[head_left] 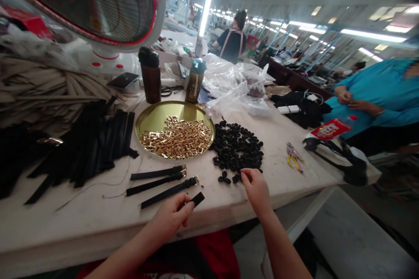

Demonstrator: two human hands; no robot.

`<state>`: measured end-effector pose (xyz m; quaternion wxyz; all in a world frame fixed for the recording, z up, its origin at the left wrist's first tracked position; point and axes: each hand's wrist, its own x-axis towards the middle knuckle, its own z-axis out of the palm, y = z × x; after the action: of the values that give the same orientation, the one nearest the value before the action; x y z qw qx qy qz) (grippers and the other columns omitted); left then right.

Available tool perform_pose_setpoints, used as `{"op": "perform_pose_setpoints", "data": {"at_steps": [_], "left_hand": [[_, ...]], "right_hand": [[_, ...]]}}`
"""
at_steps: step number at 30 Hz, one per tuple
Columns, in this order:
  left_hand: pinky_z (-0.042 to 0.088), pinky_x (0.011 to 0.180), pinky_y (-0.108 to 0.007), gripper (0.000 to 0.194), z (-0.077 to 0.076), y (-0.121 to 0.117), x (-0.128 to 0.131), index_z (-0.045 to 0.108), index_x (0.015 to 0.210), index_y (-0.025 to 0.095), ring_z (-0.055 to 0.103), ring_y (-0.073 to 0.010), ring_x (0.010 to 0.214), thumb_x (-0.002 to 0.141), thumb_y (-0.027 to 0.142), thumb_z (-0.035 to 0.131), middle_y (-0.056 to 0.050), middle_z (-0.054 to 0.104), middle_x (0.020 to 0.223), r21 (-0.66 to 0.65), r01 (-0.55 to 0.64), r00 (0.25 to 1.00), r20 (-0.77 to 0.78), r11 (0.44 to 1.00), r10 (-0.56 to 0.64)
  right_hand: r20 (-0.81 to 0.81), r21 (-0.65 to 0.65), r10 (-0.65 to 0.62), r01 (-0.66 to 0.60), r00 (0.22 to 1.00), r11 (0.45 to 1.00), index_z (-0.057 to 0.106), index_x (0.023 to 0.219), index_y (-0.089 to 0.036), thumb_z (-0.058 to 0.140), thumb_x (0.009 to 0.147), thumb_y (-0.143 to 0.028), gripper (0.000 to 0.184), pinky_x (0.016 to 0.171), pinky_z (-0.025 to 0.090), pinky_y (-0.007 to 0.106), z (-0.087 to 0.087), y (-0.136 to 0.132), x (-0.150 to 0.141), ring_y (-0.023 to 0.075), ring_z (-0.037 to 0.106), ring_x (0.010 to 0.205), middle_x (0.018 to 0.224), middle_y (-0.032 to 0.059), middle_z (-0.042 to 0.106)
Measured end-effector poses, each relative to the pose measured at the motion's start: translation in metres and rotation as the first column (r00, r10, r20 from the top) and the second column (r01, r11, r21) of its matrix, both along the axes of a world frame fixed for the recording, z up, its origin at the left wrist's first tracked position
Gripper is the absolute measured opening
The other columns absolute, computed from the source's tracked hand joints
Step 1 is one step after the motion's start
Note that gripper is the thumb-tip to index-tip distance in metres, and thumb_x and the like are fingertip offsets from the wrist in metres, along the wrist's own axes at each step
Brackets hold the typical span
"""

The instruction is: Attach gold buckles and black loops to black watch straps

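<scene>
My left hand [176, 212] is closed on a short black strap [197, 199], whose flat end sticks out past the fingertips above the table's front edge. Beside it lie several finished-looking black straps [168, 192] with gold buckles [196, 180] at their right ends. My right hand [257, 188] is at the near edge of a pile of small black loops [237, 146]. Its thumb and forefinger are pinched among the nearest loops, and what they hold is too small to make out. Gold buckles [183, 139] are heaped in a round gold tray [144, 117] behind the straps.
Bundles of black strips [98, 144] fill the left side under a fan [108, 4]. Two bottles [151, 76] and plastic bags [229, 83] stand behind the tray. Yellow-handled pliers [293, 157] lie right. A person in blue [386, 91] is beyond the table's right end.
</scene>
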<state>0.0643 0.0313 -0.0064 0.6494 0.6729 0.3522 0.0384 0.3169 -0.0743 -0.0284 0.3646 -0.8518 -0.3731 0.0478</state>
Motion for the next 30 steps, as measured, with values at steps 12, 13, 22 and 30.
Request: {"op": "perform_pose_setpoints", "data": {"at_steps": [12, 13, 22, 30], "left_hand": [[0.033, 0.054, -0.021, 0.021, 0.009, 0.003, -0.006, 0.046, 0.071, 0.018, 0.041, -0.0100, 0.051, 0.076, 0.038, 0.041, 0.007, 0.044, 0.051, 0.066, 0.024, 0.999, 0.035, 0.998, -0.026], [0.032, 0.054, -0.021, 0.021, 0.011, 0.002, -0.007, 0.047, 0.072, 0.017, 0.041, -0.0100, 0.051, 0.076, 0.037, 0.041, 0.007, 0.044, 0.052, 0.081, 0.024, 0.998, 0.051, 0.996, -0.028], [0.032, 0.052, -0.020, 0.022, 0.047, -0.010, -0.001, 0.047, 0.072, 0.017, 0.041, -0.0095, 0.050, 0.078, 0.038, 0.042, 0.006, 0.046, 0.052, 0.138, 0.012, 0.978, 0.205, 0.990, -0.040], [0.036, 0.051, -0.021, 0.038, 0.017, -0.009, 0.005, 0.051, 0.077, 0.018, 0.042, -0.0116, 0.049, 0.074, 0.054, 0.040, 0.005, 0.044, 0.050, 0.163, 0.069, 0.963, 0.247, 0.984, -0.109]], "right_hand": [[-0.175, 0.067, 0.077, -0.066, 0.982, 0.996, 0.057, 0.075, -0.017, 0.053, 0.074, -0.037, 0.021, 0.067, 0.042, 0.030, 0.019, 0.025, -0.014, 0.0161, 0.052, 0.068, 0.072, 0.0031, 0.055], [-0.224, 0.105, 0.087, -0.065, 0.971, 0.992, 0.057, 0.082, -0.017, 0.050, 0.076, -0.041, 0.026, 0.064, 0.043, 0.030, 0.023, 0.021, -0.020, 0.0149, 0.053, 0.065, 0.071, 0.0022, 0.056], [-0.852, 0.524, 0.497, 0.272, 0.167, 0.807, 0.061, 0.098, -0.019, 0.070, 0.066, -0.022, 0.034, 0.062, 0.048, 0.017, 0.062, 0.007, -0.091, 0.0040, 0.055, 0.061, 0.078, -0.0016, 0.062], [-0.839, 0.520, 0.541, 0.377, 0.057, 0.766, 0.057, 0.077, -0.018, 0.074, 0.063, -0.024, 0.023, 0.051, 0.045, 0.016, 0.065, 0.008, -0.123, 0.0037, 0.055, 0.050, 0.064, -0.0026, 0.062]]}}
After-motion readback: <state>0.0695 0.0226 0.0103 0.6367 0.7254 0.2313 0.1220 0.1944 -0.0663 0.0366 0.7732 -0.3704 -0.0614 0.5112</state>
